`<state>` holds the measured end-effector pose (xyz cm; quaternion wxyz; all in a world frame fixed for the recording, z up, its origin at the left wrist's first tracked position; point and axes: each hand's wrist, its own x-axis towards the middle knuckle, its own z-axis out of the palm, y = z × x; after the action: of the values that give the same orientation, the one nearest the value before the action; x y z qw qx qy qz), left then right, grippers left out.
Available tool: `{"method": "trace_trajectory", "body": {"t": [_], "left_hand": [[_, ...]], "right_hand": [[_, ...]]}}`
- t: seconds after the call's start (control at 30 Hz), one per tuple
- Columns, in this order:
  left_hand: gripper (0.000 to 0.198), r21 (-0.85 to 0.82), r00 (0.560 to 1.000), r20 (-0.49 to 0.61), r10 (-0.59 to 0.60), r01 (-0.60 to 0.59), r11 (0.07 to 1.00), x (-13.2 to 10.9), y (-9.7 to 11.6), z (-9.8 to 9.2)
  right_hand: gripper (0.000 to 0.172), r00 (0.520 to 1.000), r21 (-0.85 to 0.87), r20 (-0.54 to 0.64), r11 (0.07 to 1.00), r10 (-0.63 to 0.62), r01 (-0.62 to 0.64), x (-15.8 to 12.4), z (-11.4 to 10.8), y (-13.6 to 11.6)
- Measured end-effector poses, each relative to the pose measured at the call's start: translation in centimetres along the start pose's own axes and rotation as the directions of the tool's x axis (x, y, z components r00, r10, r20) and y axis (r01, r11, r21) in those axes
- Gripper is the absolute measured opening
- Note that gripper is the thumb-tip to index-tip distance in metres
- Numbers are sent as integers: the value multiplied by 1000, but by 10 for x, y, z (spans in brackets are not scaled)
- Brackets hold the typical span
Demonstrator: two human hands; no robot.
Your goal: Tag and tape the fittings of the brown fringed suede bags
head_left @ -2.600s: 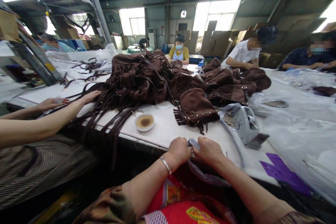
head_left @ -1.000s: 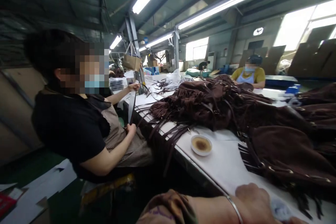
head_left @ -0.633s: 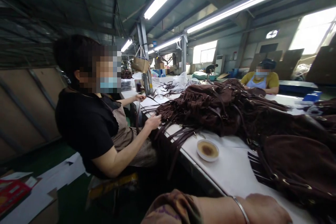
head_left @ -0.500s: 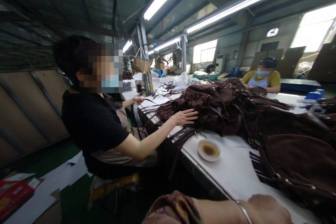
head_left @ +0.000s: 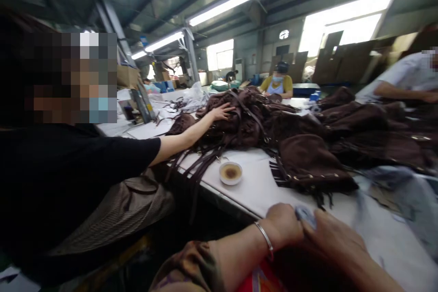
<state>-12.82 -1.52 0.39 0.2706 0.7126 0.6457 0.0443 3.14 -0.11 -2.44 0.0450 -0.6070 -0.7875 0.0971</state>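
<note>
My left hand [head_left: 283,222], with a silver bracelet [head_left: 265,240] at the wrist, is closed near the table's front edge. Beside it my right hand [head_left: 338,237] is curled too, its fingers mostly turned away from view. Between the two hands a small grey-blue thing [head_left: 305,216] shows, blurred; its kind I cannot make out. Just beyond my hands lies a dark brown suede bag [head_left: 308,157] with metal eyelets and a fringe, apart from both. A white bowl [head_left: 231,181] with brownish contents stands to the left of the bag.
Heaped brown bags [head_left: 242,121] with hanging straps cover the table's middle. A co-worker's hand [head_left: 224,112] rests on that heap from the left. Clear plastic [head_left: 404,200] lies at the right. Other people sit or stand at the far side and right.
My view has swung right. My right hand and the grey-blue thing have come into sight beside my left hand. The co-worker at left has leaned in, reaching farther over the heaped bags.
</note>
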Motion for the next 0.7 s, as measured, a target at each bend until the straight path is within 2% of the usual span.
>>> {"method": "trace_trajectory", "body": {"t": [0.1, 0.27, 0.4, 0.57, 0.7], "left_hand": [[32, 20, 999, -40, 3, -2, 1000, 4, 2, 3], [28, 7, 994, -70, 83, -83, 997, 14, -3, 4], [29, -24, 993, -78, 84, -86, 996, 16, -7, 5], [35, -50, 989, -138, 43, -50, 997, 22, -7, 11], [29, -16, 988, -132, 76, -79, 997, 26, -6, 11]], "right_hand": [[39, 997, -61, 69, 998, -20, 24, 3, -21, -7], [25, 962, 64, 199, 982, -184, 175, 6, -36, 11], [14, 949, 131, 184, 963, -257, 236, 6, -36, 18], [24, 977, 113, 103, 978, -187, 175, 6, -25, 12], [27, 971, 151, 95, 968, -217, 202, 0, -24, 16]]}}
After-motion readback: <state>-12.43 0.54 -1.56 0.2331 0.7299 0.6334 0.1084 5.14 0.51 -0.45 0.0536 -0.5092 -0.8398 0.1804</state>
